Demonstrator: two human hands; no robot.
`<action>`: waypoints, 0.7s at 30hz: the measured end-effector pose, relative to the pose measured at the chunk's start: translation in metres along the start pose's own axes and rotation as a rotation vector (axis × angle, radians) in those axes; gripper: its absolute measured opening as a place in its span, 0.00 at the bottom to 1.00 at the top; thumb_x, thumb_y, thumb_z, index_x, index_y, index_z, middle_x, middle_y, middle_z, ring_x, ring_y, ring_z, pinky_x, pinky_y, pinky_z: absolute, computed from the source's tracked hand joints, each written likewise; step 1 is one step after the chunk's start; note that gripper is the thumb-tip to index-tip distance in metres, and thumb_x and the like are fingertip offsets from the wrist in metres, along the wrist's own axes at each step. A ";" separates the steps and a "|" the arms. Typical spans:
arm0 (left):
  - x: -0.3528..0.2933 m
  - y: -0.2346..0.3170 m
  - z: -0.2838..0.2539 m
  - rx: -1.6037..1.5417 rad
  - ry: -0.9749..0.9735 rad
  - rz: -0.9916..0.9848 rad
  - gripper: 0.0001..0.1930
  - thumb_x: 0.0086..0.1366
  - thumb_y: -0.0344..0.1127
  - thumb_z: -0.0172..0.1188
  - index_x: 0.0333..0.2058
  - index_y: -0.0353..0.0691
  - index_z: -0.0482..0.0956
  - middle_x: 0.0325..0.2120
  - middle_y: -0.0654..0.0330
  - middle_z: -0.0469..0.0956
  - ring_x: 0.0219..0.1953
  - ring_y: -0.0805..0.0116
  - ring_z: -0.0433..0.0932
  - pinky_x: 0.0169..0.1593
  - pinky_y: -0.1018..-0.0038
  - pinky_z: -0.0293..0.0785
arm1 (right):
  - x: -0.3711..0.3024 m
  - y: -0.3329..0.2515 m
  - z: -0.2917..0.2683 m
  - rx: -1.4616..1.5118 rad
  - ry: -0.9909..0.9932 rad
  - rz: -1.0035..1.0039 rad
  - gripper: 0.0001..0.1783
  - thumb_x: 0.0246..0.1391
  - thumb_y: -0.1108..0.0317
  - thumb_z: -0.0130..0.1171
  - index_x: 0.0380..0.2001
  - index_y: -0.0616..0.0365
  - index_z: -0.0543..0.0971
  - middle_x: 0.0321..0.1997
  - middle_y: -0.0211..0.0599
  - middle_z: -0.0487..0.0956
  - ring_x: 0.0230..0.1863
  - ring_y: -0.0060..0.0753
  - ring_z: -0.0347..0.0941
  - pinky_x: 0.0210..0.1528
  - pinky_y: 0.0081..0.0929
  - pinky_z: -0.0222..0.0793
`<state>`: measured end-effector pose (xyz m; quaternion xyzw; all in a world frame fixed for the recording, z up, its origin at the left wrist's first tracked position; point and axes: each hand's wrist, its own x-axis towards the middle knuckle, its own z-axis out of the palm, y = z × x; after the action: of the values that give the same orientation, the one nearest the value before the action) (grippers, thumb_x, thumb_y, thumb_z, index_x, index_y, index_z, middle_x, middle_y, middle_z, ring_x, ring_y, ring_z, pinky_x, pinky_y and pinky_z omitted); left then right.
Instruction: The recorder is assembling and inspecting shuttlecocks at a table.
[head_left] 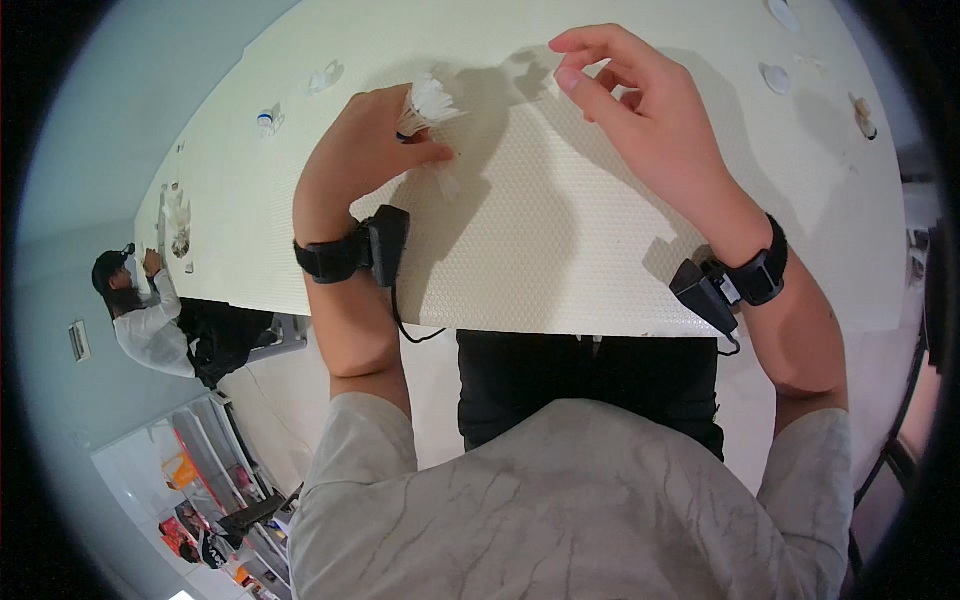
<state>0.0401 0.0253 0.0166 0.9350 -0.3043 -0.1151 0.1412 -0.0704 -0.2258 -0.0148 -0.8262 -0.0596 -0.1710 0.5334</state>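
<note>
My left hand (365, 145) is closed round a bundle of thin white strips (431, 103), whose splayed ends stick out above the thumb and forefinger. A dark band shows on the bundle by the fingers; what kind of thing it is I cannot make out. A paler end hangs blurred below the thumb. To the right, my right hand (640, 95) hovers over the table (560, 270) with bent fingers apart and nothing between them. Both wrists wear black straps with small black boxes and cables.
A small white piece with a blue band (265, 121) and a clear crumpled piece (323, 78) lie at left. White discs (775, 79) and a small brown item (864, 118) are at right. Another person (155, 320) sits at the far left edge, near a shelf (215, 470).
</note>
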 end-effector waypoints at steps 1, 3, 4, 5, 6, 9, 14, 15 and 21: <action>0.000 0.004 0.001 0.001 -0.002 0.001 0.17 0.48 0.37 0.74 0.30 0.32 0.79 0.26 0.51 0.82 0.27 0.63 0.80 0.35 0.70 0.75 | 0.000 0.000 0.000 0.010 -0.005 -0.005 0.14 0.63 0.64 0.58 0.50 0.52 0.78 0.39 0.23 0.79 0.29 0.14 0.70 0.29 0.15 0.61; -0.001 0.012 0.003 -0.078 0.011 -0.012 0.16 0.48 0.36 0.73 0.29 0.31 0.79 0.24 0.51 0.82 0.25 0.62 0.80 0.33 0.70 0.75 | -0.002 0.003 0.001 0.021 -0.009 -0.008 0.13 0.63 0.64 0.58 0.50 0.52 0.79 0.39 0.23 0.78 0.29 0.14 0.70 0.29 0.15 0.60; 0.000 0.014 0.003 -0.078 0.010 -0.009 0.16 0.48 0.36 0.73 0.29 0.31 0.79 0.24 0.51 0.82 0.25 0.62 0.80 0.33 0.70 0.75 | -0.002 0.007 0.001 -0.013 0.005 -0.040 0.13 0.63 0.65 0.57 0.50 0.52 0.79 0.38 0.23 0.78 0.29 0.13 0.69 0.28 0.15 0.60; 0.000 0.015 0.004 -0.099 0.019 -0.006 0.16 0.48 0.36 0.72 0.28 0.30 0.79 0.23 0.52 0.81 0.24 0.62 0.78 0.33 0.71 0.75 | -0.002 0.010 0.001 -0.047 0.019 -0.071 0.13 0.63 0.65 0.57 0.49 0.52 0.79 0.38 0.23 0.78 0.28 0.13 0.68 0.28 0.14 0.60; 0.001 0.015 0.005 -0.120 0.027 -0.003 0.15 0.47 0.35 0.72 0.28 0.30 0.79 0.22 0.52 0.80 0.22 0.62 0.77 0.32 0.71 0.74 | -0.003 0.011 0.001 -0.049 0.022 -0.069 0.13 0.63 0.65 0.57 0.49 0.52 0.79 0.38 0.23 0.78 0.28 0.13 0.68 0.28 0.14 0.60; 0.001 0.012 0.005 -0.088 0.089 0.036 0.14 0.48 0.35 0.71 0.28 0.30 0.79 0.21 0.56 0.80 0.21 0.69 0.75 0.31 0.73 0.73 | -0.001 0.010 0.002 -0.043 0.015 -0.067 0.12 0.63 0.66 0.57 0.48 0.53 0.79 0.37 0.22 0.77 0.28 0.12 0.67 0.28 0.15 0.59; 0.004 0.016 0.000 -0.434 0.129 -0.028 0.12 0.51 0.33 0.71 0.28 0.33 0.78 0.24 0.63 0.81 0.26 0.78 0.74 0.33 0.76 0.72 | 0.001 0.007 0.001 -0.041 -0.048 -0.101 0.11 0.62 0.65 0.58 0.47 0.53 0.80 0.33 0.23 0.78 0.27 0.12 0.66 0.27 0.16 0.59; 0.005 0.020 0.003 -0.582 0.169 0.014 0.11 0.52 0.32 0.70 0.29 0.35 0.77 0.26 0.62 0.81 0.28 0.77 0.75 0.35 0.76 0.72 | -0.001 0.005 0.001 -0.042 -0.048 -0.101 0.11 0.62 0.65 0.58 0.47 0.53 0.80 0.33 0.23 0.78 0.27 0.12 0.66 0.27 0.16 0.59; 0.014 0.032 0.021 -1.026 0.247 0.155 0.11 0.56 0.28 0.68 0.30 0.40 0.72 0.31 0.60 0.82 0.33 0.73 0.78 0.40 0.75 0.74 | -0.006 0.008 0.017 0.325 -0.228 0.065 0.24 0.55 0.52 0.66 0.41 0.64 0.81 0.35 0.38 0.81 0.36 0.24 0.77 0.39 0.23 0.71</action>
<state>0.0277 -0.0115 0.0062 0.7272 -0.2582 -0.1275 0.6231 -0.0705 -0.2137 -0.0300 -0.7446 -0.1199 -0.0473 0.6549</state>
